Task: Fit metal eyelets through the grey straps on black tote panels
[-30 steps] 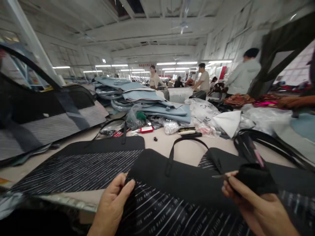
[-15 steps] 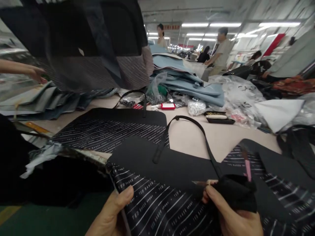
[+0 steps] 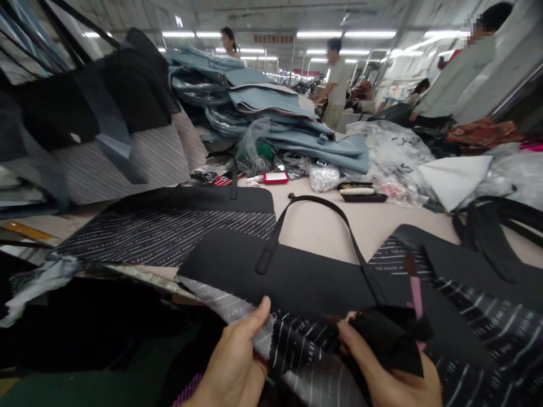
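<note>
A black bag panel (image 3: 237, 263) with a strap handle (image 3: 326, 202) lies in front of me at the table's edge. Its lower part is dark printed fabric (image 3: 303, 339) with slanted white lines; some of it shines grey at the left. My left hand (image 3: 237, 350) grips this fabric, thumb on top. Closed around a bunched black cloth (image 3: 388, 336), my right hand (image 3: 382, 367) is at the panel's right side. A slim pink-handled tool (image 3: 416, 297) with a brown end sticks up behind the cloth by that hand. What the right fingertips pinch is hidden.
Similar printed panels lie behind (image 3: 169, 232) and at the right (image 3: 487, 305). Farther back are stacked blue pieces (image 3: 271, 102), a red-and-white bottle (image 3: 275, 178), a black tray (image 3: 362, 198) and plastic bags (image 3: 394, 150). A large black-and-grey bag (image 3: 123, 152) stands at the left. Several people are beyond.
My left hand has moved right and up along the fabric, which now bunches and shines grey. The large black-and-grey bag has dropped lower left. The view has swung right.
</note>
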